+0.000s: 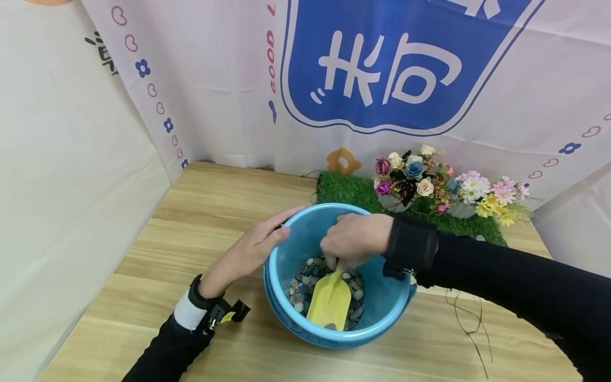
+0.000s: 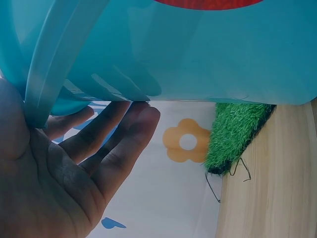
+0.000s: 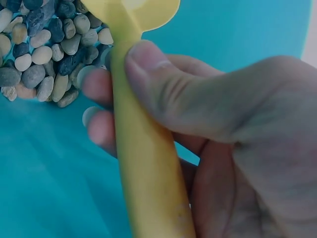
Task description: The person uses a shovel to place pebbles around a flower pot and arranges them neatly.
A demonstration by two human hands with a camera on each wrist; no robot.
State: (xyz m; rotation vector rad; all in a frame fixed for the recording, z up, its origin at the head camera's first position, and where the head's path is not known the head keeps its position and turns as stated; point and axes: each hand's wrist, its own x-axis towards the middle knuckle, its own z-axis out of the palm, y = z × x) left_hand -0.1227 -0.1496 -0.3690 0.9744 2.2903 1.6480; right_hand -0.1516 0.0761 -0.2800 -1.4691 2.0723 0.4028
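Observation:
A blue bucket (image 1: 281,265) stands on the wooden table with a layer of pebbles (image 1: 305,281) at its bottom. My left hand (image 1: 248,249) holds the bucket's left rim, thumb at the rim and fingers against the outer wall, as the left wrist view shows (image 2: 74,163). Inside the bucket, my right hand (image 1: 355,239) grips the handle of a yellow toy shovel (image 1: 331,300). In the right wrist view the thumb lies along the shovel's handle (image 3: 146,173), fingers wrapped behind it. The shovel's blade points toward me over the pebbles, with a stone at its tip.
Behind the bucket lies a green artificial grass mat (image 1: 343,188), with bunches of artificial flowers (image 1: 415,178) on it. Thin dark strings (image 1: 470,331) lie on the table (image 1: 191,217) at right. A printed cloth (image 1: 229,106) hangs along the back.

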